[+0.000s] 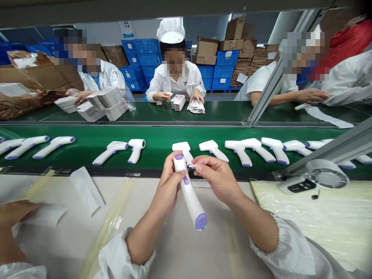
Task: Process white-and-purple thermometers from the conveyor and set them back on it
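Observation:
My left hand [170, 184] is closed around the head end of a white forehead thermometer [192, 201] with a purple button and a purple end cap. Its handle slants down toward me, above the grey table. Thumb and fingertips of my right hand [217, 176] pinch a small thin white piece [191, 166] against the side of the thermometer's head; a bit of purple shows beside it. What exactly that piece is, I cannot make out. Just beyond my hands, another white thermometer [183, 149] lies on the green conveyor belt [159, 133].
Several more thermometers [238, 151] lie along the belt. A small fan [327, 174] stands on yellowish plastic sheets [319, 221] at right. At left, a neighbour's hand [17, 213] is near white paper sleeves [87, 190]. People opposite handle stacks of small boxes [109, 102].

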A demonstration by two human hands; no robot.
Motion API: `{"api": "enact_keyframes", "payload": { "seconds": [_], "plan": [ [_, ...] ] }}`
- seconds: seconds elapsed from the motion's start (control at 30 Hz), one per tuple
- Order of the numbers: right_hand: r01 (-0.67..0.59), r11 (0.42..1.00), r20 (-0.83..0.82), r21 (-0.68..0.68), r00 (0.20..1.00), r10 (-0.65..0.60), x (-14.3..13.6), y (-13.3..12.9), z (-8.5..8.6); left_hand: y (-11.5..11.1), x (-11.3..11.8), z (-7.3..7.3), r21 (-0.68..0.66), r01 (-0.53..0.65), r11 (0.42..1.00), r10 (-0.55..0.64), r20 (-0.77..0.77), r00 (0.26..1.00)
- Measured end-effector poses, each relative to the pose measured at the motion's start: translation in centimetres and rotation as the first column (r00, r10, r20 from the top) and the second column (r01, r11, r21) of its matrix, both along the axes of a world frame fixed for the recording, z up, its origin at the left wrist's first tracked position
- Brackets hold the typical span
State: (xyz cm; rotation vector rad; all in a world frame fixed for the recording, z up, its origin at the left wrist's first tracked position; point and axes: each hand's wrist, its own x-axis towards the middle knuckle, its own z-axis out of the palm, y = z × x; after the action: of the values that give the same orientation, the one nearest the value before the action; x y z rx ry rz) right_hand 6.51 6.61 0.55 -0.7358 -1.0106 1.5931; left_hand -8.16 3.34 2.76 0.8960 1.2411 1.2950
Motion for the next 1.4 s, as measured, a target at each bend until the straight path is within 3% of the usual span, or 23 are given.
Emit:
{"api": "enact_keyframes", "payload": {
  "seconds": [0.1, 0.23, 0.5, 0.8, 0.93, 1.03, 1.1, 1.2, 1.27, 1.3, 1.33, 1.4],
  "plan": [
    [0.056, 0.998, -0.064, 0.021, 0.996, -0.054, -0.3, -0.5, 0.7, -0.8, 1.9, 0.7, -0.062, 0.026, 0.998, -0.025, 0.018, 1.0],
    [0.118, 0.992, -0.018, 0.047, 0.993, -0.117, -0.3, -0.6, 0.8, -1.0, 3.0, 0.8, -0.069, 0.039, 0.997, -0.038, 0.013, 0.999],
    [0.184, 0.973, 0.059, 0.142, 0.979, -0.194, 0.0, -0.5, 0.8, -1.1, 3.1, 0.3, -0.018, 0.053, 0.998, -0.053, 0.011, 0.999],
    [0.219, 0.963, 0.088, 0.155, 0.968, -0.234, -0.2, -0.8, 1.0, -1.0, 2.6, -0.9, 0.041, 0.054, 0.998, -0.05, -0.083, 0.995],
    [0.144, 0.989, -0.034, -0.018, 0.989, -0.144, -0.4, -0.2, 0.7, -0.9, 2.2, -1.1, 0.064, 0.042, 0.997, -0.039, -0.058, 0.998],
    [0.009, 0.976, -0.209, -0.217, 0.976, -0.055, -0.2, 0.2, 0.7, -0.7, 1.8, -1.0, 0.095, 0.132, 0.987, -0.137, 0.044, 0.99],
    [-0.021, 0.954, -0.229, -0.298, 0.972, -0.05, 0.1, 0.1, 0.8, 0.0, 1.4, -1.2, 0.187, 0.171, 0.967, -0.191, 0.098, 0.977],
    [-0.117, 0.941, -0.11, -0.319, 0.99, 0.086, 0.5, -0.3, 0.8, 2.6, 0.1, -1.8, 0.384, 0.029, 0.923, -0.02, -0.028, 0.999],
    [-0.176, 0.953, 0.066, -0.248, 0.978, 0.198, 0.3, 0.4, 0.2, 5.4, -2.1, -2.0, 0.428, 0.07, 0.901, 0.106, -0.373, 0.922],
    [-0.157, 0.971, 0.206, -0.18, 0.959, 0.193, 0.0, 1.2, -0.4, 7.0, -3.6, -2.0, 0.392, 0.138, 0.909, 0.121, -0.567, 0.815],
    [-0.113, 0.991, 0.389, -0.076, 0.911, 0.134, -0.5, 2.3, -1.0, 8.6, -5.3, -2.0, 0.32, 0.207, 0.925, 0.112, -0.747, 0.656],
    [-0.064, 0.982, 0.721, 0.176, 0.688, -0.085, -1.5, 5.1, -2.7, 11.6, -9.3, -1.9, 0.256, 0.176, 0.95, 0.138, -0.855, 0.501]
  ]
}}
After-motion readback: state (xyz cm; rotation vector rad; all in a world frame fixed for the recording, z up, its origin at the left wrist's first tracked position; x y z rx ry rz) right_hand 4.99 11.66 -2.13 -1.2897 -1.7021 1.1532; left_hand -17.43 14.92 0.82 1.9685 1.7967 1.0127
